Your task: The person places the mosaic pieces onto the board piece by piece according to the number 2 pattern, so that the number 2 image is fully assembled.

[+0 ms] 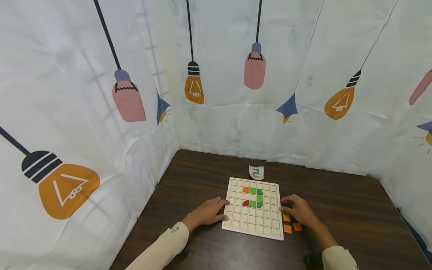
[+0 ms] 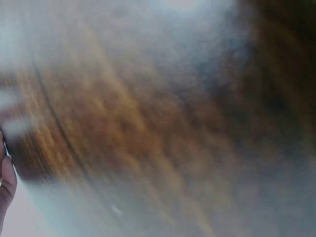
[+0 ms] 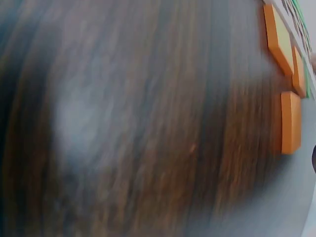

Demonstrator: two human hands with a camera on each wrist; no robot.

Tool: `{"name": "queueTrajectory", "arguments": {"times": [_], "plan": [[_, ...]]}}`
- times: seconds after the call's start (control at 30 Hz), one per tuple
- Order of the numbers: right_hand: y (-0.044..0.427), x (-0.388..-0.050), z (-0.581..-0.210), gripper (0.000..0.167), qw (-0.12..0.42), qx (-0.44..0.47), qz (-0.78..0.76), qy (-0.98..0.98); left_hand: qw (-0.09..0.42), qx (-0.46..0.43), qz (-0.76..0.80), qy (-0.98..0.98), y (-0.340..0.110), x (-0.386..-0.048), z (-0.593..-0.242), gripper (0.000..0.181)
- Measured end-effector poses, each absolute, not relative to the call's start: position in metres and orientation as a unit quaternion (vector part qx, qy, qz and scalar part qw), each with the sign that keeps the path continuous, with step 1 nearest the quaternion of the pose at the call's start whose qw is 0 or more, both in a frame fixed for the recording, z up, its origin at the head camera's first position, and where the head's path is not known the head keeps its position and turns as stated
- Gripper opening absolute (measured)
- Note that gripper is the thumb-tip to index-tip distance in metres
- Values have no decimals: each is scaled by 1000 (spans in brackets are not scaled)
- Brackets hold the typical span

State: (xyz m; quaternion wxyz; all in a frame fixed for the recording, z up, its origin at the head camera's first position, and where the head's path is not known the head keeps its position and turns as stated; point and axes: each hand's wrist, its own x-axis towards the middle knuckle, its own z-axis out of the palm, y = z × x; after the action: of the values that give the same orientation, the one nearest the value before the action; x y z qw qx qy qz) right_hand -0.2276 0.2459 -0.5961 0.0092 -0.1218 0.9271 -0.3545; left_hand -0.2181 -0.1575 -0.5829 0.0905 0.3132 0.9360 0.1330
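A pale gridded board (image 1: 253,223) lies on the table, carrying an orange tile (image 1: 246,189), a red curved tile (image 1: 245,203) and several green tiles (image 1: 260,198). At its left edge, my left hand (image 1: 208,212) rests with fingers and thumb spread, touching the rim; part of it (image 2: 7,182) shows at the left wrist view's edge. My right hand (image 1: 300,210) is at the board's right edge, fingers loosely bent, with no held piece visible. Loose orange tiles (image 1: 287,228) lie just below it, and also appear in the right wrist view (image 3: 291,123). A green piece is partly hidden beneath that hand.
Behind the board lies a small paper card (image 1: 256,173) with a coloured grid pattern. The dark wooden table (image 1: 199,168) meets a white printed curtain (image 1: 216,127) at the back and left. Dark objects sit near both forearms, too unclear to identify.
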Motion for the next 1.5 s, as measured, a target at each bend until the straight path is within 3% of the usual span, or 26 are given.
{"name": "queueTrajectory", "arguments": {"times": [0.93, 1.2, 1.5], "plan": [[273, -225, -599, 23, 22, -129, -312, 941, 94, 309, 129, 938, -156, -218, -584, 60], [272, -223, -592, 30, 60, -114, -322, 938, 96, 309, 126, 938, -156, -218, -584, 60], [274, -225, -593, 33, 59, -128, -313, 939, 89, 312, 128, 937, -156, -219, -585, 59]]}}
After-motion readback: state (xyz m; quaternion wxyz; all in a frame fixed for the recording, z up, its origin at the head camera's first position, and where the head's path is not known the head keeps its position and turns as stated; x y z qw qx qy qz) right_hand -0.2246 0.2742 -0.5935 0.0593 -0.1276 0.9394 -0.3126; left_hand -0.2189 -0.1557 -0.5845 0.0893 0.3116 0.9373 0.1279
